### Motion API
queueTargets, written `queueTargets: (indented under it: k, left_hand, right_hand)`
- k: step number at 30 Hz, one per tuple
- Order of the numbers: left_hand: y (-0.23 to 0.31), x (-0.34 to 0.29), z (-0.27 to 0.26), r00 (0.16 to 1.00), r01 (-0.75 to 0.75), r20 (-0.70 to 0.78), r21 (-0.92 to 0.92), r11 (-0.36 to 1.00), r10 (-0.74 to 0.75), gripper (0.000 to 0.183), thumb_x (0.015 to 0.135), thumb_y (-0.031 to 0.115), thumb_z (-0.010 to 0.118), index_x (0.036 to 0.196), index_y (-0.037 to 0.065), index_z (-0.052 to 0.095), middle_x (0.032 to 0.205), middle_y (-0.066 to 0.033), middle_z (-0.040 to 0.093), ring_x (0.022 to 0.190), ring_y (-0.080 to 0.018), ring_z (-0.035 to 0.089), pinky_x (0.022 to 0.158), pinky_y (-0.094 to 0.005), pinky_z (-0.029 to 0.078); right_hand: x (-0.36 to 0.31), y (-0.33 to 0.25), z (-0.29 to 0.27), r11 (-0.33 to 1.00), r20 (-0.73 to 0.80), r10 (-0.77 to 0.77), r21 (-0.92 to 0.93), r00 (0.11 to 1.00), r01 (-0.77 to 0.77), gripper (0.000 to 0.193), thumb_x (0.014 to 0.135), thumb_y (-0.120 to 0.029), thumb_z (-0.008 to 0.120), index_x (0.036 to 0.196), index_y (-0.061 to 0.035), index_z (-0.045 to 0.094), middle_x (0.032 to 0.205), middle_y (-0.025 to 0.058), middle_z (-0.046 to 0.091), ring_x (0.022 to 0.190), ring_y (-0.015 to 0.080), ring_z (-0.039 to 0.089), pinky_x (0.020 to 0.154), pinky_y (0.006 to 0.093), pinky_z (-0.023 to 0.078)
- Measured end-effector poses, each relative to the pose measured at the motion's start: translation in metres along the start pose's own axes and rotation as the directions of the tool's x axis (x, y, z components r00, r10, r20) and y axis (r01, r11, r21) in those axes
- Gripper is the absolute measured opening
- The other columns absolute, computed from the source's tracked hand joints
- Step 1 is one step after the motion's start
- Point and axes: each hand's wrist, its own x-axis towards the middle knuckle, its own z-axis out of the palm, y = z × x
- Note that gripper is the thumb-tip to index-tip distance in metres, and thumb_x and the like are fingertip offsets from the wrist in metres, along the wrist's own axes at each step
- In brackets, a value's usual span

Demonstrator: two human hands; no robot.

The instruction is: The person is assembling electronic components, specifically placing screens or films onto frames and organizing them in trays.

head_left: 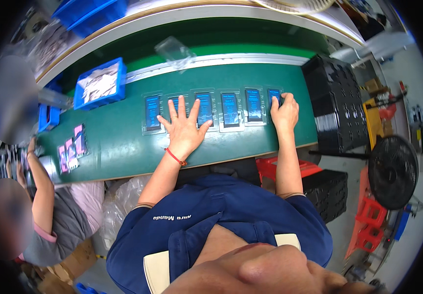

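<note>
A row of flat blue-and-black rectangular packs, which look like phone batteries, lies in clear plastic trays on the green table. My left hand (183, 131) has its fingers spread over the second pack (174, 109) from the left and the edge of the third pack (203, 109). To its left is the leftmost pack (152, 112). My right hand (285, 115) is closed at the right end of the row, thumb and fingers on the rightmost pack (273, 94) and partly covering it. Between my hands lie two more packs, the nearer one (230, 110) and another (253, 104).
A blue bin (99, 84) of pale pieces stands at the back left. A loose clear tray (174, 53) rests by the back rail. Pink-and-dark pieces (72, 148) lie at left, near a co-worker's arm (41, 179). Black crates (336, 105) and a fan (393, 171) are on the right.
</note>
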Motion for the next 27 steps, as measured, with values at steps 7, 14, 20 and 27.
queueTargets:
  k: [7, 14, 20, 27]
  left_hand:
    - [-0.044, -0.008, -0.008, 0.996, 0.004, -0.092, -0.026, 1.0, -0.006, 0.068, 0.083, 0.051, 0.059, 0.14, 0.019, 0.041, 0.15, -0.0229, 0.02, 0.138, -0.0471, 0.009, 0.097, -0.0768, 0.004]
    - [-0.095, -0.02, -0.051, 0.993, 0.039, -0.102, -0.14, 0.989, -0.054, 0.062, 0.083, 0.047, 0.061, 0.133, 0.013, 0.047, 0.136, -0.0236, 0.042, 0.13, -0.0427, 0.035, 0.104, -0.062, 0.025]
    - [-0.196, 0.06, -0.119, 0.928, -0.173, -0.354, -0.139, 0.975, 0.114, 0.034, 0.074, 0.002, 0.059, 0.107, 0.002, 0.065, 0.114, -0.0166, 0.061, 0.114, -0.0335, 0.05, 0.1, -0.039, 0.039]
    - [-0.254, 0.138, -0.134, 0.981, -0.151, 0.146, 0.131, 0.98, 0.131, 0.071, 0.069, -0.014, 0.054, 0.128, 0.026, 0.057, 0.139, -0.014, 0.045, 0.136, -0.0354, 0.029, 0.11, -0.051, 0.024]
  right_hand:
    - [-0.009, -0.033, 0.025, 0.97, -0.034, -0.241, 0.025, 0.97, 0.242, 0.021, 0.083, -0.018, 0.062, 0.098, -0.0027, 0.058, 0.093, 0.0182, 0.061, 0.089, 0.0379, 0.056, 0.08, 0.0457, 0.044]
    - [-0.025, -0.081, 0.027, 0.959, 0.064, -0.276, 0.08, 0.959, 0.27, 0.023, 0.085, -0.018, 0.062, 0.1, -0.0013, 0.057, 0.095, 0.0184, 0.06, 0.088, 0.0379, 0.055, 0.078, 0.0454, 0.045]
    - [-0.028, -0.09, 0.027, 0.962, 0.082, -0.271, 0.068, 0.959, 0.266, 0.023, 0.086, -0.019, 0.061, 0.1, -0.0014, 0.057, 0.095, 0.0175, 0.06, 0.089, 0.0372, 0.055, 0.078, 0.0453, 0.045]
    - [-0.029, -0.089, 0.031, 0.955, 0.038, -0.294, 0.06, 0.955, 0.292, 0.021, 0.085, -0.018, 0.061, 0.099, -0.0022, 0.057, 0.092, 0.0165, 0.059, 0.087, 0.0366, 0.055, 0.077, 0.0448, 0.045]
